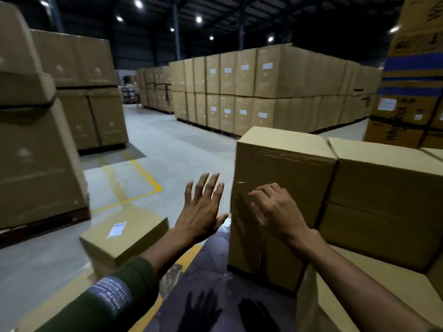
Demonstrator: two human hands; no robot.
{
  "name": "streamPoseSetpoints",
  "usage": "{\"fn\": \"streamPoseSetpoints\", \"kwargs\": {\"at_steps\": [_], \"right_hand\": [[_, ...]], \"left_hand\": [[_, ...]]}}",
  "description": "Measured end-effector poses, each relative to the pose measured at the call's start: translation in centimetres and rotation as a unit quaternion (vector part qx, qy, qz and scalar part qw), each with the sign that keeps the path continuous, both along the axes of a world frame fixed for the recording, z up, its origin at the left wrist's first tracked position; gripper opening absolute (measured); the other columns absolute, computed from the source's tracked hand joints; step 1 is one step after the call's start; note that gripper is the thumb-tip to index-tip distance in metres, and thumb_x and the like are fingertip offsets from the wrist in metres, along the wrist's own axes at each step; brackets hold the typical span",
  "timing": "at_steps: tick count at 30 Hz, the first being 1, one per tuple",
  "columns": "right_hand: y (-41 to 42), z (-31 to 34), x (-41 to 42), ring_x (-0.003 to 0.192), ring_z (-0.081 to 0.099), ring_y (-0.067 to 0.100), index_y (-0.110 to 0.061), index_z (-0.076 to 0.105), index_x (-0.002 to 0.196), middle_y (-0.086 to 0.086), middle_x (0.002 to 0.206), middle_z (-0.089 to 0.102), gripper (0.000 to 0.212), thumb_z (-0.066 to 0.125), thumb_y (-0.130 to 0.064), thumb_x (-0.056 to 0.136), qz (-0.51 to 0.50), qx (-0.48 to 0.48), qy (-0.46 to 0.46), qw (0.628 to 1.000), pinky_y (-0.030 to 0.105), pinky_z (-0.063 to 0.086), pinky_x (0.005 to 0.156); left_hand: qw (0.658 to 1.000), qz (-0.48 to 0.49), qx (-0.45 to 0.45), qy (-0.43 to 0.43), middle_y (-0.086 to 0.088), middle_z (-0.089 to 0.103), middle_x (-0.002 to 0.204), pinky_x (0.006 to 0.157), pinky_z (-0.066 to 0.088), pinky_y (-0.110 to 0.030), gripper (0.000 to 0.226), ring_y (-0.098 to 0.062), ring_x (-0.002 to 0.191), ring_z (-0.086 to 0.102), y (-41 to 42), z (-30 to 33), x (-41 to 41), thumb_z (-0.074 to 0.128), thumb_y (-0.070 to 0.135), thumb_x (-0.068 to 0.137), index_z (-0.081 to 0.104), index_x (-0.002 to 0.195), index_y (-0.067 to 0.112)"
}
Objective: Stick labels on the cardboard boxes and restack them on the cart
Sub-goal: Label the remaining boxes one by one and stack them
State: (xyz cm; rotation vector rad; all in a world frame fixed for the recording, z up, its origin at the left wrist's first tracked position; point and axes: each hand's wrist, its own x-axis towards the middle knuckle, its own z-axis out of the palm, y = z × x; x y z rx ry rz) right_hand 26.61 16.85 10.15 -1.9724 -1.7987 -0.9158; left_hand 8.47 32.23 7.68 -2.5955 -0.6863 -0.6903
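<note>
Your left hand [200,212] is spread, released; your right hand [275,209], fingers loosely bent, grasps nothing, before the cardboard box [282,164] on grey warehouse floor [167,144].

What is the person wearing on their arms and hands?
Nothing on either hand: the left hand and right hand are bare, with no gloves, rings or watch showing. The left arm has a dark green sleeve pushed up toward the elbow, with a blue-grey patch covered in tiny white print, too small to read. The right forearm is bare as far as the picture shows.
</note>
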Motion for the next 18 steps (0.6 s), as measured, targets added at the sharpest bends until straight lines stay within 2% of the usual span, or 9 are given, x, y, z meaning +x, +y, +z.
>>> {"fn": "streamPoseSetpoints", "kwargs": {"at_steps": [6, 10, 13, 16, 18], "right_hand": [[5.9, -2.9, -4.7, 0.101, 0.059, 0.029, -0.017, 0.063, 0.117, 0.005, 0.112, 0.066, 0.035, 0.059, -0.034, 0.087, 0.087, -0.1, 0.051, 0.99, 0.043, 0.052, 0.076], [9.6, -5.5, -7.7, 0.116, 0.053, 0.03, -0.018, 0.055, 0.13, 0.006, 0.126, 0.06, 0.04, 0.054, -0.037, 0.095, 0.122, -0.15, 0.089, 0.977, 0.043, 0.046, 0.09], [12.2, -7.6, -10.0, 0.123, 0.047, 0.028, -0.02, 0.048, 0.137, 0.005, 0.134, 0.054, 0.044, 0.049, -0.039, 0.098, 0.139, -0.184, 0.111, 0.967, 0.042, 0.04, 0.097], [14.5, -9.8, -11.9, 0.125, 0.045, 0.024, -0.023, 0.045, 0.139, 0.001, 0.137, 0.052, 0.045, 0.047, -0.04, 0.097, 0.144, -0.212, 0.124, 0.959, 0.039, 0.037, 0.099], [16.1, -11.2, -12.8, 0.125, 0.045, 0.022, -0.025, 0.044, 0.139, -0.001, 0.137, 0.052, 0.045, 0.045, -0.04, 0.097, 0.143, -0.219, 0.133, 0.956, 0.039, 0.036, 0.101]], "left_hand": [[0.986, 0.137, -0.072, 0.058, -0.012, 0.013, 0.163, 0.112, 0.02, -0.065, 0.081, -0.036, 0.149, 0.005, 0.8, -5.3, -8.5, 0.053, 0.059, 0.087, 0.033, 0.148, 0.01], [0.972, 0.197, -0.109, 0.073, -0.013, 0.02, 0.161, 0.11, 0.022, -0.065, 0.08, -0.036, 0.148, 0.01, 2.3, -7.2, -13.7, 0.055, 0.06, 0.087, 0.037, 0.146, 0.01], [0.957, 0.241, -0.14, 0.085, -0.014, 0.014, 0.162, 0.111, 0.019, -0.065, 0.08, -0.037, 0.149, 0.006, 3.8, -8.5, -16.9, 0.049, 0.062, 0.089, 0.033, 0.149, 0.011], [0.942, 0.266, -0.186, 0.087, -0.012, -0.002, 0.164, 0.114, 0.008, -0.063, 0.081, -0.035, 0.149, -0.009, 5.4, -10.2, -18.9, 0.039, 0.063, 0.094, 0.017, 0.154, 0.013], [0.932, 0.281, -0.217, 0.069, -0.012, -0.005, 0.164, 0.114, 0.005, -0.064, 0.081, -0.034, 0.149, -0.012, 6.8, -11.5, -19.7, 0.037, 0.062, 0.095, 0.014, 0.155, 0.012]]}}
